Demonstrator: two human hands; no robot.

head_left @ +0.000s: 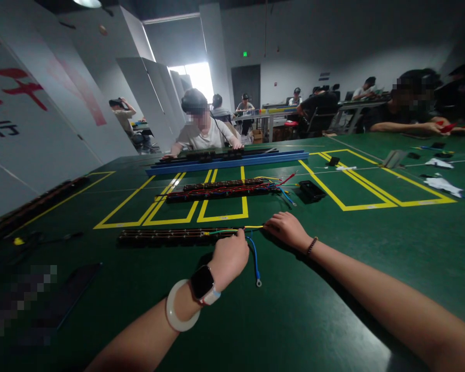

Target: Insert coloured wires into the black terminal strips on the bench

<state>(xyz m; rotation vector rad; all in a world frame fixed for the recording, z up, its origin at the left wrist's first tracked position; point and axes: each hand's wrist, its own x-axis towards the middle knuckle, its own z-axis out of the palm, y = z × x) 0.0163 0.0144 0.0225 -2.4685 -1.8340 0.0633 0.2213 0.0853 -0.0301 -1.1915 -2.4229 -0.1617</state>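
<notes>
A long black strip with rows of metal contacts lies flat on the green table. From its right part runs a yellow-green wire, with a ring terminal at the strip end. My left hand is closed at the strip's right end, its fingertips pressed on the wire there. To the right, my right hand is closed in a pinch on the wire's far end; its fingertips are partly hidden. A blue wire with a ring terminal hangs out beside my left hand and rests on the table.
Beyond lie more black strips with coloured wires, a black plastic part and blue rails. Yellow tape outlines mark the table. A person handles the rails opposite. A dark flat object lies left.
</notes>
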